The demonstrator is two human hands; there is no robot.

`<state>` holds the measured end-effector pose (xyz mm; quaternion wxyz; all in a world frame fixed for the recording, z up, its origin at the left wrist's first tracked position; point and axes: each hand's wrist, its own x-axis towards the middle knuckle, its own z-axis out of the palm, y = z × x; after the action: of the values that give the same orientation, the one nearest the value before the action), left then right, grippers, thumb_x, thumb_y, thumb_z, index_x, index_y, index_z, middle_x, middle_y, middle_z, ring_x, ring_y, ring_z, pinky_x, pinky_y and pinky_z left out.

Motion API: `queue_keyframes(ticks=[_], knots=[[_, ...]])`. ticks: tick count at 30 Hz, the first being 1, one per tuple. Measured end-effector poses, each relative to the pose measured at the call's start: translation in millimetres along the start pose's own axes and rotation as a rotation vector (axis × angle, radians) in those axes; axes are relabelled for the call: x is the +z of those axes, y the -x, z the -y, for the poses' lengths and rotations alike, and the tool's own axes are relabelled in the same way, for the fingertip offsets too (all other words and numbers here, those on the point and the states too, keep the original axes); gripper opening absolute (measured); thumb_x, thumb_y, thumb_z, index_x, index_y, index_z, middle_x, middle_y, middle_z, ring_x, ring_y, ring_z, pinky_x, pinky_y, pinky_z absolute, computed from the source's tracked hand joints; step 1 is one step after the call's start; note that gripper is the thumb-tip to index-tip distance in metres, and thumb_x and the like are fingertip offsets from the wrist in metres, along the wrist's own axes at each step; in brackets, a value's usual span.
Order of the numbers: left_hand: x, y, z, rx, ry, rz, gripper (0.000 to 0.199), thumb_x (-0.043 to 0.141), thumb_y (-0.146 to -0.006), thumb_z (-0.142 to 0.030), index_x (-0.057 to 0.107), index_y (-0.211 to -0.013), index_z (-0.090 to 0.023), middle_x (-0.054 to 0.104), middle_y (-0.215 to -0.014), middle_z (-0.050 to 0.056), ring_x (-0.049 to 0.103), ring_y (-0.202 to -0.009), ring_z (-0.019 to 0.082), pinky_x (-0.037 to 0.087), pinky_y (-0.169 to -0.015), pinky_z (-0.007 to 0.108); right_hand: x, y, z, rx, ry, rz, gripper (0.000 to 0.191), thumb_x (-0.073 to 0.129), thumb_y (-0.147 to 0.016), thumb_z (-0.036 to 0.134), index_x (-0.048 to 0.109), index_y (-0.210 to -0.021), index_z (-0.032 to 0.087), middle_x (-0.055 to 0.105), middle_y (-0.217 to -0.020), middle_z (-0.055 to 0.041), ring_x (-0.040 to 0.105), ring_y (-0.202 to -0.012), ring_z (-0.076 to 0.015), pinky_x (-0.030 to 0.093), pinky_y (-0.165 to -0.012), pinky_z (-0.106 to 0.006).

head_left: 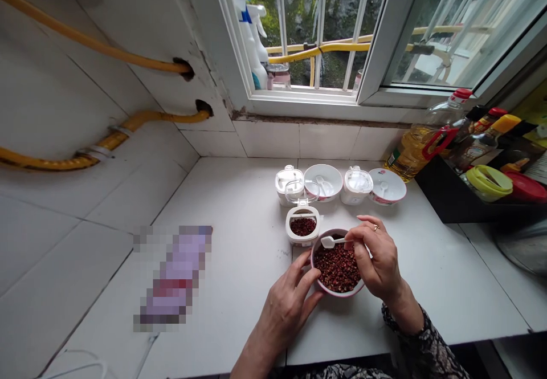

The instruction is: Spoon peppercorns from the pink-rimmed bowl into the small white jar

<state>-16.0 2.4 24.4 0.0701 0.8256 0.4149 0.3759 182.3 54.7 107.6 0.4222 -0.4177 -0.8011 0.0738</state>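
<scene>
A round bowl (pixel 337 294) full of dark red Sichuan peppercorns (pixel 337 268) stands near the counter's front edge. My left hand (pixel 290 296) grips the bowl's left side, thumb at the rim and fingers around the outer wall. In my right hand (pixel 376 256), thumb and fingers pinch a small white spoon (pixel 331 242) by its handle. The spoon's head is over the far left part of the bowl; I see no peppercorns heaped in it. Just behind the bowl, a white seasoning jar (pixel 291 235) has its clear lid (pixel 302 191) raised and holds similar peppercorns.
Two closed white jars (pixel 289 182) and two white bowls (pixel 323 180) with small spoons line the back. An oil bottle (pixel 410 145) and a black box (pixel 440 199) of condiments stand at right. A pixelated purple object (pixel 177 276) lies at left. Yellow pipes (pixel 145 118) run along the wall.
</scene>
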Motion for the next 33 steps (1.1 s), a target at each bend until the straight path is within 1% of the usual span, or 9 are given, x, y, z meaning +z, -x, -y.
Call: queue_keyframes(ticks=[5, 8, 11, 14, 18, 21, 27, 30, 33], knots=[[0.0, -0.4, 0.3, 0.003, 0.001, -0.008, 0.023, 0.05, -0.096, -0.021, 0.052, -0.118, -0.018, 0.056, -0.131, 0.018, 0.064, -0.113, 0.024, 0.059, -0.086, 0.033, 13.0, 6.2, -4.7, 0.027, 0.036, 0.219, 0.019, 0.04, -0.083, 0.01, 0.052, -0.077, 0.022, 0.061, -0.062, 0.0021, 0.055, -0.058, -0.0155, 0.041, -0.092, -0.044], [-0.3, -0.3, 0.6, 0.01, 0.003, -0.009, 0.023, 0.049, -0.096, -0.021, 0.052, -0.118, -0.017, 0.055, -0.131, 0.018, 0.064, -0.113, 0.024, 0.058, -0.087, 0.033, 20.0, 8.7, -6.0, 0.131, -0.067, 0.277, 0.02, 0.039, -0.083, 0.01, 0.052, -0.075, 0.022, 0.063, -0.064, 0.0021, 0.055, -0.058, -0.0151, 0.039, -0.094, -0.044], [-0.2, 0.1, 0.6, 0.006, -0.001, -0.003, 0.021, 0.048, -0.097, -0.022, 0.052, -0.118, -0.018, 0.055, -0.13, 0.018, 0.064, -0.113, 0.024, 0.058, -0.087, 0.033, 16.4, 8.7, -7.5, 0.325, -0.18, 0.237, 0.021, 0.039, -0.085, 0.014, 0.055, -0.075, 0.023, 0.064, -0.059, 0.0023, 0.059, -0.067, -0.0186, 0.04, -0.094, -0.042], [0.0, -0.1, 0.2, 0.007, -0.001, -0.004, 0.02, 0.048, -0.098, -0.023, 0.052, -0.117, -0.018, 0.055, -0.13, 0.019, 0.064, -0.113, 0.024, 0.058, -0.086, 0.033, 8.8, 7.3, -9.4, 0.522, -0.276, 0.178, 0.021, 0.041, -0.084, 0.021, 0.058, -0.073, 0.023, 0.065, -0.055, 0.0001, 0.061, -0.081, -0.0233, 0.042, -0.085, -0.038], [-0.6, -1.2, -0.6, 0.01, 0.004, -0.004, 0.021, 0.048, -0.098, -0.023, 0.052, -0.117, -0.017, 0.055, -0.129, 0.019, 0.064, -0.111, 0.024, 0.059, -0.084, 0.032, 4.2, 5.5, -10.9, 0.741, -0.496, 0.126, 0.018, 0.044, -0.081, 0.029, 0.059, -0.073, 0.021, 0.064, -0.053, 0.0011, 0.058, -0.059, -0.0182, 0.044, -0.07, -0.033], [-1.0, -1.2, -0.8, 0.001, 0.011, 0.0, 0.022, 0.05, -0.097, -0.022, 0.052, -0.118, -0.018, 0.055, -0.13, 0.018, 0.065, -0.11, 0.023, 0.059, -0.085, 0.032, 4.1, 4.4, -12.0, 0.825, -0.637, 0.094, 0.017, 0.048, -0.079, 0.032, 0.059, -0.073, 0.02, 0.063, -0.053, 0.0009, 0.057, -0.055, -0.0163, 0.043, -0.06, -0.029], [0.0, -0.3, -0.4, 0.009, 0.01, -0.014, 0.021, 0.049, -0.096, -0.021, 0.053, -0.117, -0.017, 0.055, -0.13, 0.019, 0.065, -0.11, 0.023, 0.058, -0.085, 0.032, 5.9, 2.4, -11.9, 0.818, -0.73, 0.039, 0.018, 0.052, -0.082, 0.034, 0.059, -0.078, 0.019, 0.065, -0.056, 0.0, 0.057, -0.054, -0.0146, 0.043, -0.057, -0.026], [0.2, -0.7, -0.6, 0.012, 0.002, -0.016, 0.021, 0.049, -0.097, -0.021, 0.053, -0.116, -0.016, 0.055, -0.13, 0.019, 0.064, -0.11, 0.023, 0.058, -0.085, 0.032, 8.4, 1.7, -6.2, 0.701, -0.653, -0.007, 0.017, 0.049, -0.09, 0.034, 0.059, -0.087, 0.02, 0.068, -0.067, -0.0012, 0.061, -0.063, -0.0158, 0.046, -0.064, -0.028], [0.0, -0.6, -0.8, 0.011, -0.002, -0.016, 0.021, 0.05, -0.096, -0.021, 0.053, -0.116, -0.016, 0.055, -0.13, 0.018, 0.063, -0.113, 0.024, 0.058, -0.088, 0.032, 12.9, 0.9, 0.9, 0.502, -0.479, -0.044, 0.015, 0.044, -0.096, 0.027, 0.059, -0.096, 0.022, 0.07, -0.079, -0.0025, 0.064, -0.077, -0.0179, 0.05, -0.074, -0.031]])
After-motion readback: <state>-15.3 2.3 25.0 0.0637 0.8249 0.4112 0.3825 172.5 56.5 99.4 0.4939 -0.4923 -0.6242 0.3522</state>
